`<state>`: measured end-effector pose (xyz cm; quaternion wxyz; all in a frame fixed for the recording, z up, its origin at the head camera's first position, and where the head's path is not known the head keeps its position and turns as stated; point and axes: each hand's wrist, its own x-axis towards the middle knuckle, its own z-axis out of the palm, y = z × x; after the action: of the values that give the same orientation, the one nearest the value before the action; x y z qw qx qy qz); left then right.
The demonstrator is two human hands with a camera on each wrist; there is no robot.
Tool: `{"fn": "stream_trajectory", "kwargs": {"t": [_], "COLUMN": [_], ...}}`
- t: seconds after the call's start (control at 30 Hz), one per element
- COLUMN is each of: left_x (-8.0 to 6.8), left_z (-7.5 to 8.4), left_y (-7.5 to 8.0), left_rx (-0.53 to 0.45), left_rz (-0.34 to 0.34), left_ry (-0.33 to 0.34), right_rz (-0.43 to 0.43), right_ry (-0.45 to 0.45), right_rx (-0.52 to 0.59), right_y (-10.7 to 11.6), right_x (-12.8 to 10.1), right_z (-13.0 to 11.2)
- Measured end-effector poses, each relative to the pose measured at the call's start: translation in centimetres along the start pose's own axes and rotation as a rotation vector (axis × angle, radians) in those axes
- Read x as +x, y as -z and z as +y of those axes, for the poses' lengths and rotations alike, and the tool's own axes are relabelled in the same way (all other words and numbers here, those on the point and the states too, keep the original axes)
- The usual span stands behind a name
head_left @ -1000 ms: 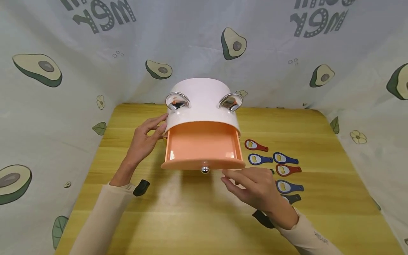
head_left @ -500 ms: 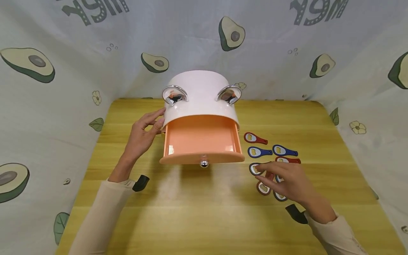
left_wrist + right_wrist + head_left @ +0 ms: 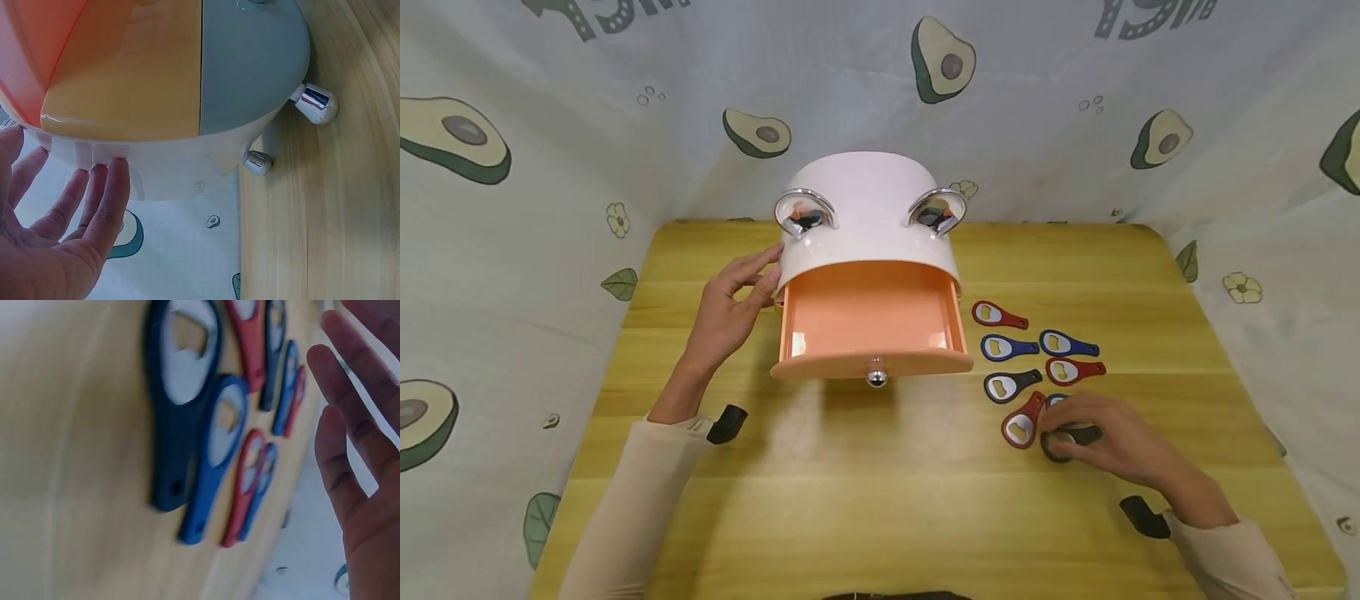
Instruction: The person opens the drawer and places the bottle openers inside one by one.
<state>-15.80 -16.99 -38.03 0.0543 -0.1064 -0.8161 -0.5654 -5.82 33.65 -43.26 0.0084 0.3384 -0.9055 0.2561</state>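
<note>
Right hand (image 3: 1112, 446), lower right of frame, fingers bent over a dark bottle opener (image 3: 1070, 439) flat on the table (image 3: 880, 500); firm grip unconfirmed. Left hand (image 3: 730, 312), fingers straight, steadies the organiser (image 3: 865, 225); drawer (image 3: 868, 321) open. Advise pinching the opener's edges before lifting.

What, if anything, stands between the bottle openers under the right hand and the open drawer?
Nothing visible does. The right hand is over the nearest bottle openers, and only bare table lies between them and the open orange drawer. The drawer looks empty. The left hand rests against the box's far side.
</note>
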Motion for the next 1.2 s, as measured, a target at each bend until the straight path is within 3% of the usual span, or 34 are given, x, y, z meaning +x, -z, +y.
{"fn": "stream_trajectory", "kwargs": {"t": [0.23,0.4,0.6,0.97,1.2], "left_x": [0.1,0.2,0.2,0.2,0.2], "left_z": [0.2,0.2,0.1,0.1,-0.2], "left_y": [0.1,0.0,0.1,0.1,0.0], "left_rx": [0.009,0.01,0.021,0.001,-0.035], "left_rz": [0.005,0.0,0.0,-0.001,-0.006], "left_ry": [-0.003,-0.008,-0.008,-0.009,-0.015], "right_rz": [-0.128,-0.154,-0.157,-0.098,-0.019], "right_ry": [-0.081,-0.117,-0.129,-0.047,0.108], "right_rx": [-0.082,-0.164,-0.168,-0.196,-0.166], "right_y": [-0.9,-1.5,-1.4,-1.5,1.0], "right_x": [-1.3,-1.8,-2.2,-1.6,0.9], "right_z": [1.6,1.7,1.5,1.0,-0.3]}}
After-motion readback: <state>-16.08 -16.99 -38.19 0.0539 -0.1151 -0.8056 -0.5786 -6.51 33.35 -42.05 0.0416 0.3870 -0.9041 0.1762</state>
